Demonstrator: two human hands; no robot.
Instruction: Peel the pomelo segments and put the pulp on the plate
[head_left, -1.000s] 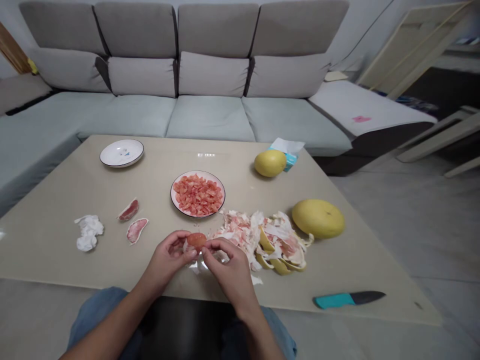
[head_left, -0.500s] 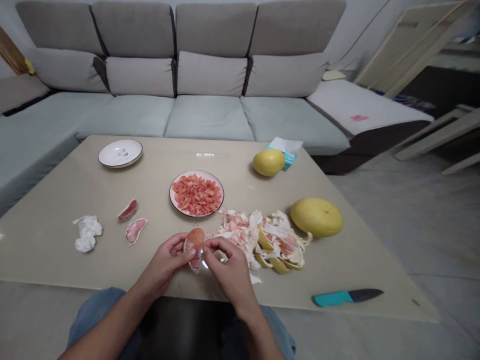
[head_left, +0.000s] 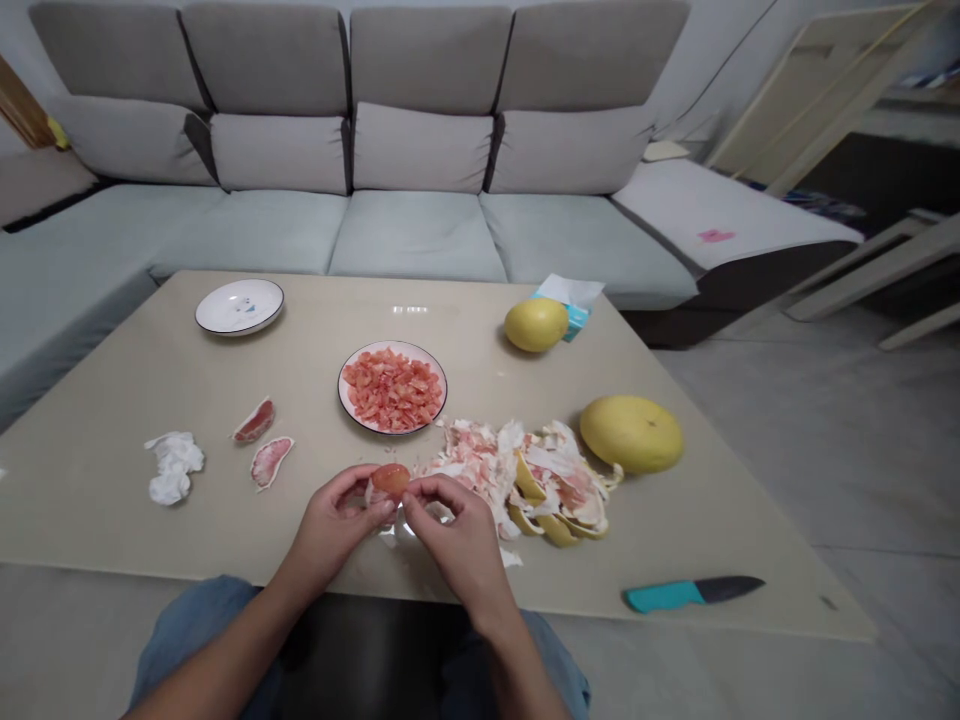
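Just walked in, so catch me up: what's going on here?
A person's left hand and right hand are pinching a pink pomelo segment above the table. Beside them lies a heap of pith and peel, and a plate of shredded pulp sits just beyond. A yellow pomelo and a teal-handled knife lie to the right.

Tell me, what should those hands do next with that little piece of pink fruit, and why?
Probably peel the pale membrane from the pomelo segment pinched between the left hand and right hand: membrane shows at its edge, a heap of peeled membrane lies beside them, and the plate holds only bare pulp.
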